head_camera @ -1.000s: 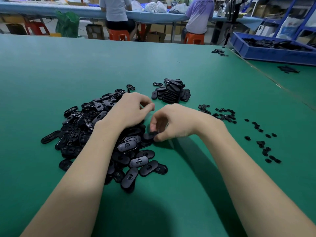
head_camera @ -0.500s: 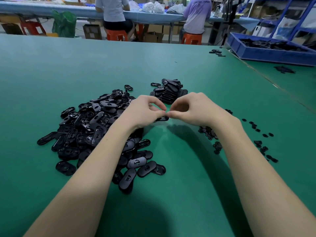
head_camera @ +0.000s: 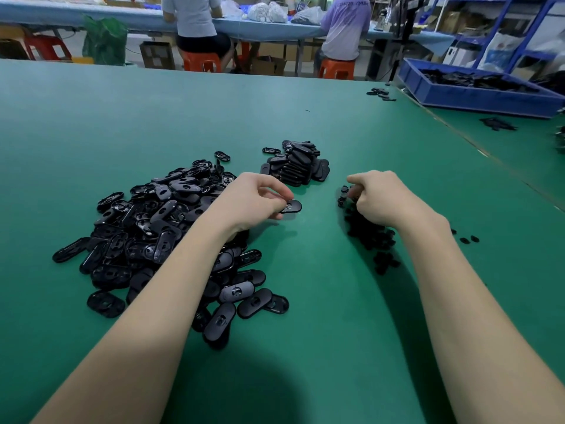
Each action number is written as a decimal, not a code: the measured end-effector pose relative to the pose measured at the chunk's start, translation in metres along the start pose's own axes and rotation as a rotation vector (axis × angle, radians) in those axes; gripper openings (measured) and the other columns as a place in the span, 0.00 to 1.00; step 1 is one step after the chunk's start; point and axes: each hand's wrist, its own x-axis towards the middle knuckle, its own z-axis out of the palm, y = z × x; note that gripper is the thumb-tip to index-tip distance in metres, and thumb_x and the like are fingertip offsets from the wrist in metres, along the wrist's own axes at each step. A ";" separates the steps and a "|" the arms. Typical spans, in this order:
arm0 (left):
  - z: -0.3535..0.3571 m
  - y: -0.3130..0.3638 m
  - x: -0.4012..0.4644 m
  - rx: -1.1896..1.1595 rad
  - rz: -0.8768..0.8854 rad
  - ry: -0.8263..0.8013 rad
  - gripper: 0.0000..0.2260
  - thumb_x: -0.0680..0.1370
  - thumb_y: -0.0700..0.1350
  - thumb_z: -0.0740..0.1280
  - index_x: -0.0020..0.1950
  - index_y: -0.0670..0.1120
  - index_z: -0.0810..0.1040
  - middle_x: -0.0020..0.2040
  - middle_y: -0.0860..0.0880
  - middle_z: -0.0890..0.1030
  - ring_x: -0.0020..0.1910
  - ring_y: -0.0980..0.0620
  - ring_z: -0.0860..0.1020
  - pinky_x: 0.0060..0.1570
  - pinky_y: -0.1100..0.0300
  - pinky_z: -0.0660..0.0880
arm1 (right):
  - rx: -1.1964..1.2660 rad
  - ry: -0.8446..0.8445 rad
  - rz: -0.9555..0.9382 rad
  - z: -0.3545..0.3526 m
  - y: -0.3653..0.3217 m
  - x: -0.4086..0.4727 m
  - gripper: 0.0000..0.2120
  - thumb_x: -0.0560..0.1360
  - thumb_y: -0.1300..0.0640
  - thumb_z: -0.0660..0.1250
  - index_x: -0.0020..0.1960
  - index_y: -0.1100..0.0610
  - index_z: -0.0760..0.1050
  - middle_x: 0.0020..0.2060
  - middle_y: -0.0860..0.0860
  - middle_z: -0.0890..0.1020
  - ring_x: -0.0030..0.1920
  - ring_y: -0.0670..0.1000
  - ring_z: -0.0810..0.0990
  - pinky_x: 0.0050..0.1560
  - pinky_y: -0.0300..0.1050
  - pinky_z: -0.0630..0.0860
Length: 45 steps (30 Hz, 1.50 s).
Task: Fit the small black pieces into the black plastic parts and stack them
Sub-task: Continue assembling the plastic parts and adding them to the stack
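A big loose heap of black oval plastic parts (head_camera: pixel 159 228) covers the green table (head_camera: pixel 305 347) at the left. Behind the hands stands a leaning stack of finished parts (head_camera: pixel 298 165). My left hand (head_camera: pixel 253 200) pinches one oval black part (head_camera: pixel 292 206) just above the table, right of the heap. My right hand (head_camera: pixel 379 197) is over the scatter of small black pieces (head_camera: pixel 371 237), its fingers curled down among the pieces at the scatter's far end (head_camera: pixel 344 194). Whether it holds one is hidden.
A blue bin (head_camera: pixel 477 93) full of black parts sits at the far right, with a few loose parts (head_camera: pixel 380 93) beside it. Two people sit on orange stools at a long table beyond the far edge. A seam runs diagonally across the table at the right.
The hands were joined at the middle half a second ago. Now they are apart: the left keeps the oval part, the right has moved right onto the small pieces.
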 end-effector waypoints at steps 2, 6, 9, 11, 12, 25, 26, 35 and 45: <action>0.000 -0.001 0.001 -0.011 -0.004 -0.001 0.08 0.77 0.33 0.68 0.46 0.44 0.84 0.48 0.41 0.86 0.38 0.52 0.84 0.45 0.61 0.82 | -0.009 0.046 0.000 -0.001 0.000 -0.002 0.24 0.75 0.64 0.58 0.65 0.47 0.79 0.56 0.44 0.83 0.57 0.52 0.77 0.55 0.45 0.75; 0.000 -0.002 0.002 0.003 -0.007 0.001 0.08 0.76 0.33 0.70 0.46 0.45 0.84 0.47 0.40 0.85 0.41 0.49 0.85 0.55 0.53 0.82 | -0.087 0.083 -0.010 0.003 -0.002 -0.003 0.15 0.76 0.55 0.66 0.57 0.41 0.83 0.51 0.42 0.84 0.56 0.50 0.79 0.49 0.43 0.71; 0.000 -0.002 0.000 0.007 0.001 0.002 0.09 0.76 0.33 0.70 0.45 0.46 0.85 0.48 0.39 0.85 0.40 0.50 0.85 0.58 0.53 0.81 | -0.090 0.112 0.003 0.006 -0.004 -0.004 0.09 0.76 0.51 0.69 0.54 0.41 0.84 0.47 0.40 0.84 0.57 0.50 0.80 0.51 0.43 0.70; 0.000 -0.001 -0.001 0.000 -0.003 0.009 0.10 0.75 0.32 0.69 0.44 0.47 0.84 0.48 0.39 0.85 0.40 0.50 0.85 0.58 0.53 0.80 | -0.070 0.139 0.021 0.006 -0.005 -0.003 0.07 0.75 0.50 0.71 0.51 0.41 0.84 0.43 0.39 0.82 0.55 0.50 0.80 0.50 0.43 0.69; 0.000 0.000 -0.002 -0.004 -0.009 0.011 0.11 0.75 0.32 0.68 0.44 0.47 0.84 0.48 0.39 0.85 0.41 0.49 0.85 0.59 0.53 0.80 | -0.062 0.146 0.033 0.007 -0.006 -0.003 0.06 0.74 0.49 0.72 0.50 0.41 0.84 0.41 0.40 0.81 0.55 0.50 0.80 0.50 0.43 0.69; -0.003 0.000 -0.002 -0.124 -0.052 -0.020 0.12 0.76 0.31 0.69 0.53 0.45 0.85 0.48 0.45 0.87 0.48 0.52 0.86 0.58 0.61 0.78 | -0.024 0.152 0.122 0.015 -0.018 -0.002 0.08 0.71 0.55 0.70 0.48 0.46 0.83 0.49 0.48 0.85 0.53 0.55 0.81 0.47 0.44 0.72; -0.003 0.001 -0.002 -0.119 -0.046 -0.020 0.12 0.76 0.31 0.69 0.53 0.45 0.85 0.48 0.45 0.87 0.47 0.53 0.86 0.57 0.62 0.78 | -0.021 0.151 0.124 0.015 -0.018 -0.002 0.07 0.71 0.55 0.70 0.48 0.46 0.83 0.49 0.47 0.85 0.53 0.55 0.81 0.47 0.43 0.72; -0.002 0.001 -0.002 -0.075 0.022 0.014 0.12 0.75 0.32 0.72 0.54 0.45 0.85 0.50 0.46 0.86 0.46 0.55 0.83 0.51 0.68 0.79 | -0.027 0.207 0.114 0.019 -0.020 -0.002 0.09 0.74 0.54 0.67 0.52 0.47 0.81 0.51 0.49 0.84 0.54 0.57 0.79 0.46 0.44 0.67; -0.002 -0.003 0.000 0.009 0.035 0.053 0.11 0.75 0.35 0.72 0.51 0.51 0.84 0.46 0.48 0.87 0.40 0.51 0.79 0.50 0.48 0.80 | 0.538 -0.022 -0.008 0.010 -0.026 -0.007 0.10 0.76 0.59 0.68 0.45 0.47 0.85 0.40 0.44 0.86 0.31 0.39 0.75 0.35 0.35 0.70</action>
